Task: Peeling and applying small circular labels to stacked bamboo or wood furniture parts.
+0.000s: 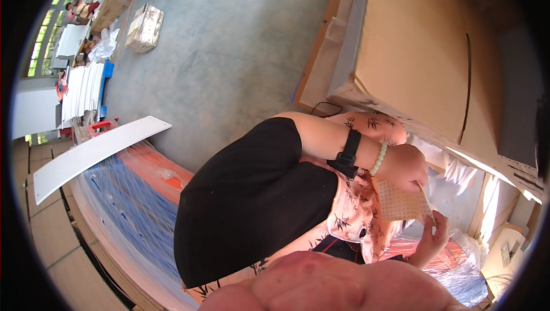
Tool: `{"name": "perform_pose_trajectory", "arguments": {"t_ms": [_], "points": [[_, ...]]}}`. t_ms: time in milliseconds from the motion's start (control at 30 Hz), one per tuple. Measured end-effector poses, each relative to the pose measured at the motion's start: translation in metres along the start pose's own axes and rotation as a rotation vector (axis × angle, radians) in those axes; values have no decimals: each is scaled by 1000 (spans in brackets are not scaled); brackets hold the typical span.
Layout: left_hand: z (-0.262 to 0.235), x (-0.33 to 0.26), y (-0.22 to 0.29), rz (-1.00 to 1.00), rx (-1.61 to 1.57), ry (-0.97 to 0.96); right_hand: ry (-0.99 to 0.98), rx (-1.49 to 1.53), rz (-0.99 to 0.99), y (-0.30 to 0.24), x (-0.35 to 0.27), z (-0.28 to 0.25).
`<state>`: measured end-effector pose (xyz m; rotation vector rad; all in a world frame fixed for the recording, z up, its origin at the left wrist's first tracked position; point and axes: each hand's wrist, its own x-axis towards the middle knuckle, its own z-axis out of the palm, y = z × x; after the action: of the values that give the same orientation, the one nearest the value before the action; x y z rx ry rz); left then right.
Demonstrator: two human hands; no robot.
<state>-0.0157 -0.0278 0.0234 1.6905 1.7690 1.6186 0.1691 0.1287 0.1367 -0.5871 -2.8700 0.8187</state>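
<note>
A pale yellow sheet (402, 201) with rows of small dots hangs between my two hands at the right of the view. My left hand (405, 168), a pale green bead bracelet at its wrist, grips the sheet's upper edge with closed fingers. Just below, my right hand (434, 237) has its thumb and fingertips at the sheet's lower right corner, seemingly pinching it. A black strap with a buckle (345, 159) circles my left forearm. My black sleeve (252, 196) and a pink garment with dark leaf prints (358, 219) lie behind the hands.
A large cardboard box (418, 47) rises beyond my hands at the right. Film-wrapped blue and orange goods (129, 196) lie at the left, with a white board (103, 153) across them. A wrapped carton (144, 28) sits on the grey floor. Other people (83, 10) are far off.
</note>
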Motion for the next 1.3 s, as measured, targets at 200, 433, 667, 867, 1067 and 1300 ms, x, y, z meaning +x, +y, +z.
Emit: {"name": "perform_pose_trajectory", "arguments": {"t_ms": [200,433,667,867,1067,1300], "points": [[34,23,-5,216,118,53,146,138,146,28,-20,29],[46,27,-13,-25,-83,-140,273,374,251,37,-9,45],[50,35,-13,-277,-217,-315,254,328,169,46,-1,46],[48,27,-18,-349,-275,-283,263,502,242,49,1,64],[72,13,-40,-352,-365,-110,299,579,415,64,-20,71],[73,16,-27,-432,-345,-168,95,326,266,63,-13,56]]}}
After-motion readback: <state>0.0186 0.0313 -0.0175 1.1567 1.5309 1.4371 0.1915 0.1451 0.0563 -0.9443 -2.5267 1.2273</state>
